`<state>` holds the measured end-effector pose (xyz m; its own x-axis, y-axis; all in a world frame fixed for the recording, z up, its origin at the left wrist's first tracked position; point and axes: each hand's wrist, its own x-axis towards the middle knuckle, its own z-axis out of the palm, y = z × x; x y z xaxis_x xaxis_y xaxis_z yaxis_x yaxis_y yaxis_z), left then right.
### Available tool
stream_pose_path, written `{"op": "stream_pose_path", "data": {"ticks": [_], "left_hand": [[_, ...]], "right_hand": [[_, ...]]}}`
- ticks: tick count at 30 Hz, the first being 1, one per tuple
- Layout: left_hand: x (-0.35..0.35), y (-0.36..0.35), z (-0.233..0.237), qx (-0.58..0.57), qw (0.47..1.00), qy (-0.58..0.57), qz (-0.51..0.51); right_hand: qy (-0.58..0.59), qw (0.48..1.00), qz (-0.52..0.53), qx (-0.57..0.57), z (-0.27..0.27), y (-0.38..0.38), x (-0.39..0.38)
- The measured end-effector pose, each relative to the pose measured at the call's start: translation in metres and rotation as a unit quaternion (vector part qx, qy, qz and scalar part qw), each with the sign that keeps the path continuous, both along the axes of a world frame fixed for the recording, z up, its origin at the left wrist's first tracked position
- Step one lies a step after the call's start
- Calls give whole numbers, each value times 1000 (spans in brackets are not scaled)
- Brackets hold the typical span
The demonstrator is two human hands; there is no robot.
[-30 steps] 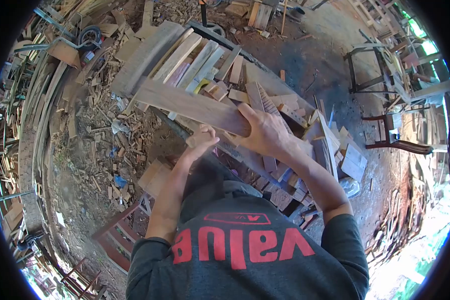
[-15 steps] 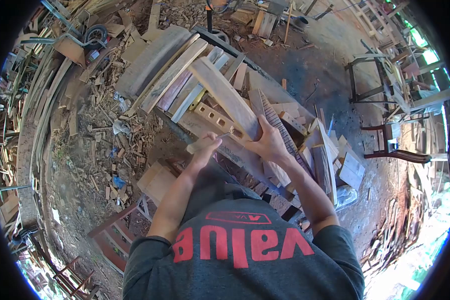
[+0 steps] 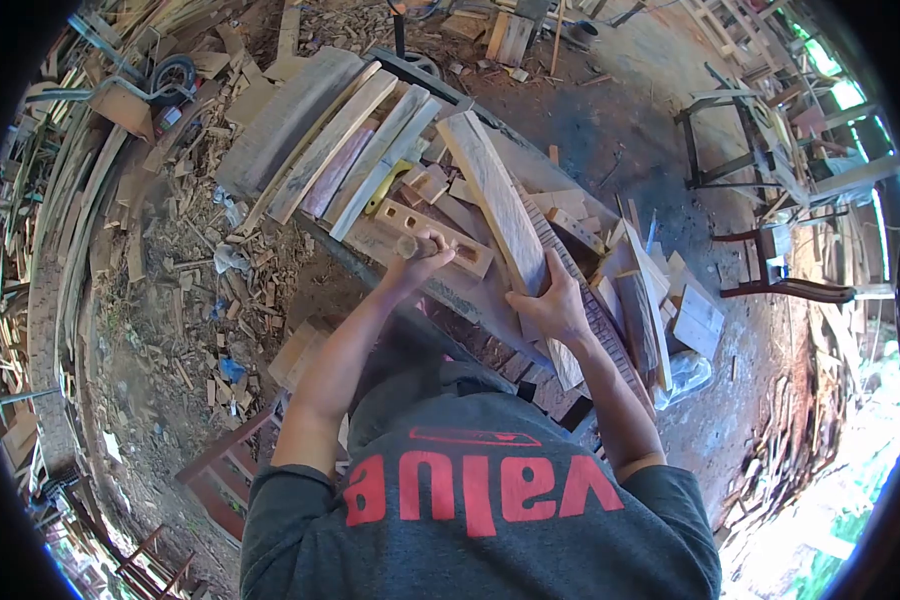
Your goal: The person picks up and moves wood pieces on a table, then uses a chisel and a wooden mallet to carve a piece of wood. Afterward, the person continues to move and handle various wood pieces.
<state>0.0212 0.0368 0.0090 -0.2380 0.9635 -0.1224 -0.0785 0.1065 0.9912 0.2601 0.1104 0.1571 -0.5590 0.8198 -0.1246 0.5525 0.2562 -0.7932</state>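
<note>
My right hand grips the near end of a long pale wooden plank that lies pointing away from me across the bench. My left hand is closed around a short wooden handle, held over a board with rectangular mortise holes. Most of the tool in that hand is hidden by my fingers. Both arms reach forward from my dark grey shirt with red lettering.
Several planks lie side by side at the bench's far left. Offcuts crowd its right end. Wood scraps litter the ground at left. A metal-framed stand and chair parts sit at right.
The plank swung from lying crosswise to pointing away from me and came down onto the bench. My left hand moved forward over the mortised board.
</note>
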Motion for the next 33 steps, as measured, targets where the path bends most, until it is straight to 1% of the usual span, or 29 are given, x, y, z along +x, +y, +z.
{"op": "stream_pose_path", "data": {"ticks": [4, 6, 8, 10, 13, 15, 16, 18, 19, 20, 21, 22, 23, 24, 26, 27, 28, 29, 30, 31, 32, 33], "left_hand": [[2, 1, 0, -30, 999, 31, -11], [1, 2, 2, -28, 991, 128, -19], [1, 3, 3, -26, 990, 137, -13], [0, 3, 7, -26, 989, 146, -7], [-3, 6, 5, -37, 984, 170, -38], [0, 7, -8, 4, 983, 183, -31], [2, 6, -20, 3, 983, 182, -36], [5, 3, -38, 98, 989, 104, 24], [1, 3, -37, 100, 989, 104, 20], [-4, 3, -35, 67, 971, 221, -56], [-8, 3, -34, 34, 933, 334, -131], [-7, 0, -33, 39, 931, 336, -135], [-3, -5, -32, 69, 941, 318, -88], [2, -9, -31, 97, 949, 298, -40], [5, -11, -9, 95, 949, 294, -58], [5, -11, 7, 88, 949, 292, -74], [6, -11, 13, 81, 949, 291, -92], [7, -11, 9, 83, 948, 290, -100], [6, -11, 1, 52, 961, 260, -83], [8, -13, -4, 19, 971, 230, -64], [11, -15, -10, 72, 970, 228, -38], [11, -18, -14, 75, 971, 225, -42]], "right_hand": [[-11, 1000, 13, -16, -2, -4, 4], [-7, 1000, 14, -20, 0, -6, 4], [-22, 999, 6, -36, 2, -6, 3], [-36, 998, -2, -53, 12, -8, -1], [-28, 999, 1, -42, 41, -13, -9], [23, 997, 43, 64, 58, -22, -12], [22, 997, 38, 62, 59, -25, -12], [22, 989, 76, 128, 60, -32, -10], [-7, 990, 91, 110, 50, -35, -7], [-7, 990, 87, 112, 35, -33, -4], [-104, 984, 112, 91, 17, -31, 1], [-198, 969, 134, 69, 9, -28, 3], [-172, 973, 111, 110, 7, -34, 6], [-173, 972, 108, 114, 12, -39, 6], [-67, 984, 83, 143, 28, -50, 3], [-21, 980, 97, 171, 29, -57, 2], [26, 973, 110, 199, 28, -63, 1], [43, 968, 137, 208, 20, -65, 1], [43, 969, 129, 208, 7, -62, 1], [-42, 977, 124, 166, -8, -58, 1], [-124, 978, 118, 123, -20, -55, 1], [-126, 977, 105, 137, -16, -54, -2]]}}
